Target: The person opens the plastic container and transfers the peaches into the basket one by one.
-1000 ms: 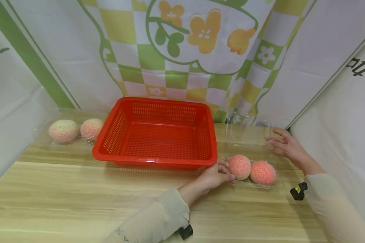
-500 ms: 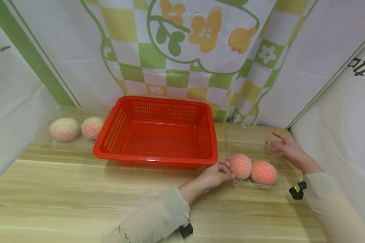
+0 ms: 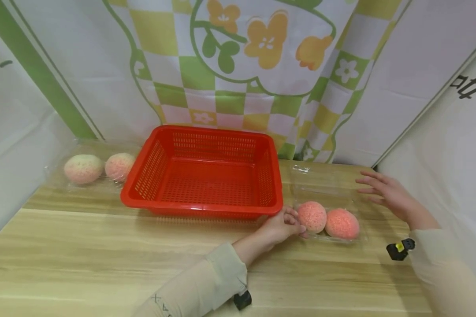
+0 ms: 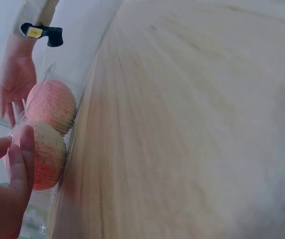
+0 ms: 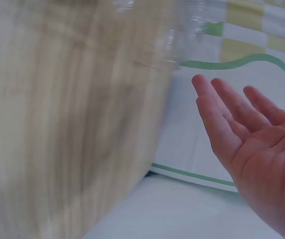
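At the right of the head view, a clear plastic clamshell box (image 3: 321, 190) lies with its lid folded back toward the curtain. Two round, speckled pink things that look like peaches, one on the left (image 3: 312, 217) and one on the right (image 3: 342, 223), sit in its near half. My left hand (image 3: 279, 226) pinches the box's left rim between thumb and fingers, as the left wrist view shows beside a peach (image 4: 50, 154). Right of the lid, my right hand (image 3: 388, 193) hovers with fingers spread, holding nothing; its palm (image 5: 272, 164) shows in the right wrist view.
A red perforated basket (image 3: 206, 211) stands in the middle, close beside my left hand. Left of it lies another clear box (image 3: 55, 176) with two pale pink peach-like things (image 3: 84, 169). A checkered curtain (image 3: 230, 103) hangs behind the wooden table (image 3: 103, 264).
The box's lid has dropped from standing upright to lying back near the table. My right hand has let go of it and drawn away to the right. The left hand has stayed put.
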`<state>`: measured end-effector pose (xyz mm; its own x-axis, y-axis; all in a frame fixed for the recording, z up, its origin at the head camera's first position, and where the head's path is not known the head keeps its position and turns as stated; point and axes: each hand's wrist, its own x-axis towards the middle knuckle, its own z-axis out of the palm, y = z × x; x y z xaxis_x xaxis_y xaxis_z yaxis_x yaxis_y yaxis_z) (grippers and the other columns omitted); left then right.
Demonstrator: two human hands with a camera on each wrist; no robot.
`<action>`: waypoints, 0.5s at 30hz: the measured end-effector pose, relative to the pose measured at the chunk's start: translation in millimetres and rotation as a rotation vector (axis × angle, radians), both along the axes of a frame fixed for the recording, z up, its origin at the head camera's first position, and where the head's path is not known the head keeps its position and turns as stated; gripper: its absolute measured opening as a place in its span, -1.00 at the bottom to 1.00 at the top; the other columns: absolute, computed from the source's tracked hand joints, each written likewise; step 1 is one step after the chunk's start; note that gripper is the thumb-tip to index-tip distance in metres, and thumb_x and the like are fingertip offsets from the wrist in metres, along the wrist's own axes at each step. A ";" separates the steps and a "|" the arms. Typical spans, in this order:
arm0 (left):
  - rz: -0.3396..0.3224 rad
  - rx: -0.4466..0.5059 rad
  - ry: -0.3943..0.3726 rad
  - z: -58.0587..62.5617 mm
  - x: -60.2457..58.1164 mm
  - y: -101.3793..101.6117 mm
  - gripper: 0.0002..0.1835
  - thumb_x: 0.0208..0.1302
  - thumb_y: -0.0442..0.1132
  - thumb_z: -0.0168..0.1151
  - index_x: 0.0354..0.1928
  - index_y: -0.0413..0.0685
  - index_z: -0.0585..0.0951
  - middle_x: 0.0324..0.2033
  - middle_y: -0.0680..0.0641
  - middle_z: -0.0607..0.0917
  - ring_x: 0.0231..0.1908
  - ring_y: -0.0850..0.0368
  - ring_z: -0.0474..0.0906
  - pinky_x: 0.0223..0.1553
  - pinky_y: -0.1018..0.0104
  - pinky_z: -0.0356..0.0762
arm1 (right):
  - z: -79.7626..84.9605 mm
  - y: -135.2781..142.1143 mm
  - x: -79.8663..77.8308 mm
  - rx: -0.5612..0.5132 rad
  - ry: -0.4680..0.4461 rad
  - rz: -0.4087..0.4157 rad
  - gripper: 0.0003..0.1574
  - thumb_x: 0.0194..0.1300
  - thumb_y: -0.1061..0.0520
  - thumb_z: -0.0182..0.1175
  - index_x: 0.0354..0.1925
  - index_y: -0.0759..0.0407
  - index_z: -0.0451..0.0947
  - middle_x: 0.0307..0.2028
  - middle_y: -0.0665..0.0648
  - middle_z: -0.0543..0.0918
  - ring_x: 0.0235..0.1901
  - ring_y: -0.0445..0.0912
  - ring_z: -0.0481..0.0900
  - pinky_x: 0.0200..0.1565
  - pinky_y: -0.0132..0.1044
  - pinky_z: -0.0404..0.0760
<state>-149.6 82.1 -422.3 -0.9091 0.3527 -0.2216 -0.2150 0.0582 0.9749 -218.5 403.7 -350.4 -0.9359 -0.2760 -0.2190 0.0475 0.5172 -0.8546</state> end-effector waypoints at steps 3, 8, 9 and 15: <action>0.011 0.024 -0.014 -0.5 0.1 1.0 -0.66 0.21 -0.45 0.35 -0.06 -0.15 0.44 -0.40 -0.07 0.63 -0.27 0.06 0.70 -0.28 0.48 0.41 | 5.7 0.6 3.6 -0.059 0.006 0.022 -0.22 0.62 -0.15 -0.26 0.54 0.27 -0.10 0.04 -0.51 0.53 0.02 -0.48 0.59 -0.04 -0.59 0.56; 0.006 0.044 -0.025 -1.8 -1.1 2.5 -0.67 0.22 -0.46 0.33 -0.06 -0.16 0.43 -0.43 -0.02 0.58 -0.29 0.05 0.70 -0.29 0.48 0.41 | 11.9 -1.9 8.9 -0.102 0.030 0.098 -0.49 0.64 -0.08 -0.31 0.43 -0.07 0.20 0.14 -0.34 0.59 0.07 -0.41 0.59 0.00 -0.58 0.56; 0.004 0.052 -0.029 -1.9 -1.6 2.8 -0.67 0.22 -0.46 0.33 -0.05 -0.16 0.42 -0.43 -0.01 0.57 -0.28 0.01 0.71 -0.28 0.48 0.42 | 12.7 -2.8 9.7 -0.104 0.029 0.112 -0.53 0.65 -0.07 -0.31 0.39 -0.12 0.24 0.15 -0.32 0.60 0.08 -0.40 0.60 0.01 -0.57 0.56; -0.008 0.097 -0.048 -2.9 -3.3 4.0 -0.67 0.26 -0.46 0.30 -0.03 -0.17 0.41 -0.42 -0.03 0.57 -0.22 -0.14 0.76 -0.21 0.42 0.55 | 14.4 -10.6 14.5 -0.043 0.007 0.176 -0.51 0.63 0.01 -0.19 0.42 0.02 0.25 0.18 -0.25 0.59 0.14 -0.38 0.57 0.04 -0.54 0.53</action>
<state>-153.0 86.1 -425.2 -0.8953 0.3821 -0.2290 -0.2613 -0.0340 0.9647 -204.0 393.1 -336.0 -0.8738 -0.4446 -0.1971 -0.0464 0.4797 -0.8762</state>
